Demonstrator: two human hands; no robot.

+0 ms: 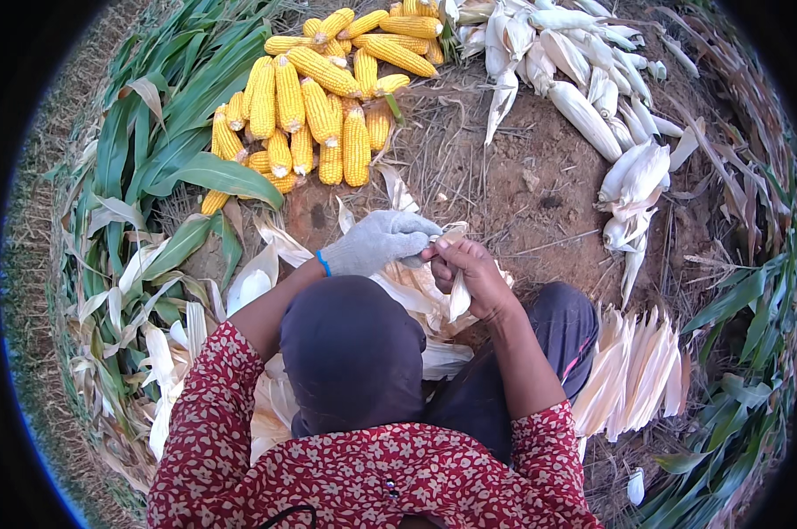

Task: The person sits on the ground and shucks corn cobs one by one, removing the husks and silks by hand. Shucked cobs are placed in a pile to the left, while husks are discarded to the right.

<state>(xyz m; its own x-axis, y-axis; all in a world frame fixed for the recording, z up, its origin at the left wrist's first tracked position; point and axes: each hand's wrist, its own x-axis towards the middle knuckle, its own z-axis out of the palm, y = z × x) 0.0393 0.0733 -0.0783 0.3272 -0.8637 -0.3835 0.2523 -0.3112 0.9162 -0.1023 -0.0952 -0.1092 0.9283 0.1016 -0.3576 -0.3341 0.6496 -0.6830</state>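
Note:
My left hand [386,242], in a grey knit glove with a blue cuff edge, has its fingers closed at one end of a pale dry corn husk [460,296]. The bare fingers of my right hand [472,272] pinch the same husk, and part of it hangs below them. Both hands meet in front of my dark-clad knees [560,330]. The fingers hide much of what lies between them, so I cannot tell whether a cob is inside. Loose peeled husks [415,291] lie on the ground under my hands.
Husked yellow corn cobs [319,109] are heaped ahead on the left. Unhusked ears in pale husks [580,112] form a curved pile ahead on the right. Flattened husks [630,373] are stacked by my right knee. Green corn stalks [167,125] border the bare soil [544,198].

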